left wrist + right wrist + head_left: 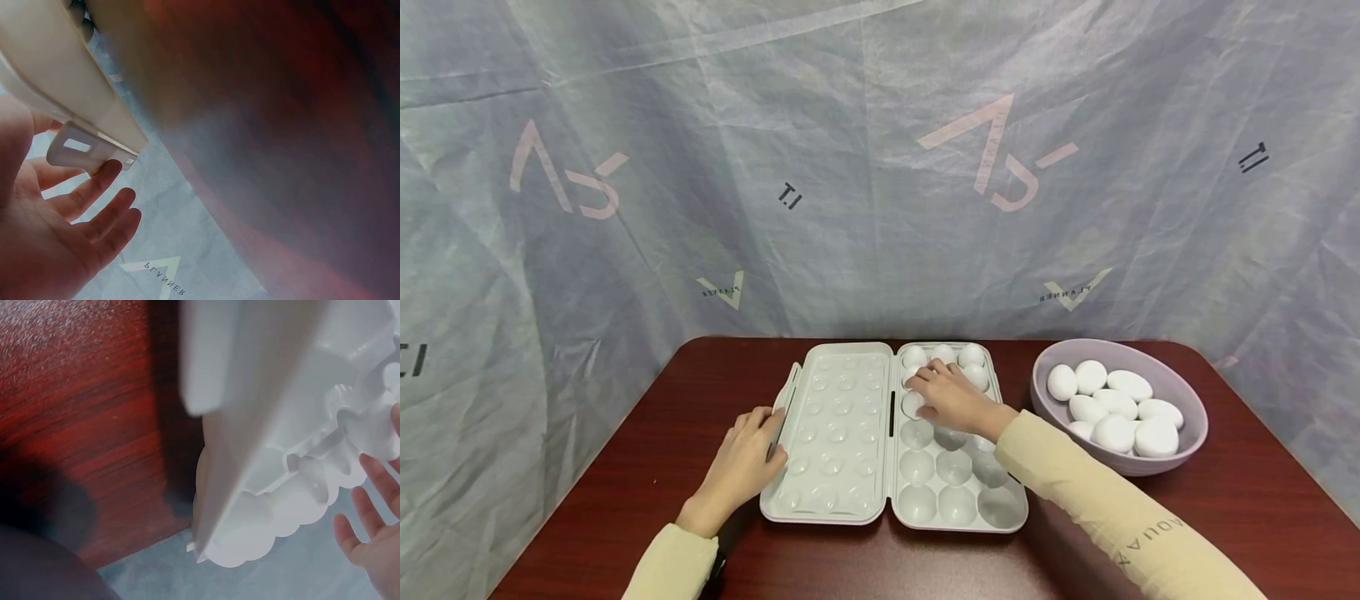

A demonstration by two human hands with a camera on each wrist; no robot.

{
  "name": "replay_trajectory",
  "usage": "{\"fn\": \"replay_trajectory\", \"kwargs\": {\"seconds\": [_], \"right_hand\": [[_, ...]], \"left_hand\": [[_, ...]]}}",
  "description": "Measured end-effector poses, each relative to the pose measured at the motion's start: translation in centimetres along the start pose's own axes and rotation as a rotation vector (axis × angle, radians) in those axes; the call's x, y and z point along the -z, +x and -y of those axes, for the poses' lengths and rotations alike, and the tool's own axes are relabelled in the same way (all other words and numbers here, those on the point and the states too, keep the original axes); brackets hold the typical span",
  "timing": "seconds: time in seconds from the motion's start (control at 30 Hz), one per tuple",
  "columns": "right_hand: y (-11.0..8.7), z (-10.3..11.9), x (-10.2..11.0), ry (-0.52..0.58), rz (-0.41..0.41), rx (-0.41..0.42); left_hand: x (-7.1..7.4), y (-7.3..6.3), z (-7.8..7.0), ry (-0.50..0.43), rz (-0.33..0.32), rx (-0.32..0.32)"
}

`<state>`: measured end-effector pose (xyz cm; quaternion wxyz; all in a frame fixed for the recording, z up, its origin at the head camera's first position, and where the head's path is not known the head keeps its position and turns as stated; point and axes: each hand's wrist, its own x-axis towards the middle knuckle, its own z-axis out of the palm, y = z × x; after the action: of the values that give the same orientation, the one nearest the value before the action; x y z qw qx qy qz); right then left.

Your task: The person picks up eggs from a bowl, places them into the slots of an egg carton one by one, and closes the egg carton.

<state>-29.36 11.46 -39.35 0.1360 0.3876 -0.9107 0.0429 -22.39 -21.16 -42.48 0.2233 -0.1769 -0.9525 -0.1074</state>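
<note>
A white plastic egg box lies unfolded on the table, its lid to the left and its cupped tray to the right. Several white eggs sit in the tray's far rows. My left hand holds the latch flap along the lid's outer edge, thumb and fingers on either side. Over the tray, my right hand has its thumb and fingers about an egg in the left column, partly covering the cups there. In the right wrist view its fingers show only at the right edge.
A lilac bowl with several white eggs stands right of the egg box, close to my right forearm. The dark red table ends at a grey printed cloth hanging behind it.
</note>
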Motion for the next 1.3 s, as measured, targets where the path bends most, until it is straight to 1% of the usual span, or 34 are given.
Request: {"fn": "replay_trajectory", "kwargs": {"seconds": [0.23, 0.4, 0.57, 0.77, 0.93, 1.1, 1.3], "right_hand": [[-0.7, -0.3, 1.2, 0.014, -0.009, -0.02], [-1.6, -1.0, 2.2, -0.018, -0.054, -0.018], [-2.9, -2.0, 3.5, -0.04, -0.113, -0.045], [-4.9, -3.6, 5.0, -0.011, -0.144, -0.105], [-6.8, -4.6, 6.1, -0.006, -0.134, -0.164], [-8.8, -5.1, 7.3, -0.001, -0.09, -0.235], [-10.9, -6.0, 8.6, -0.008, -0.038, -0.302]], "left_hand": [[0.0, 0.0, 0.0, -0.004, -0.002, -0.003], [0.1, 0.0, 0.0, -0.003, 0.002, -0.002], [0.1, 0.1, -0.1, -0.001, 0.004, -0.002], [0.2, 0.0, -0.1, -0.001, 0.008, 0.002], [0.2, 0.0, -0.1, 0.005, 0.01, 0.003], [0.2, 0.0, -0.1, 0.005, 0.01, 0.001], [0.2, 0.0, -0.1, 0.003, 0.005, 0.0]]}}
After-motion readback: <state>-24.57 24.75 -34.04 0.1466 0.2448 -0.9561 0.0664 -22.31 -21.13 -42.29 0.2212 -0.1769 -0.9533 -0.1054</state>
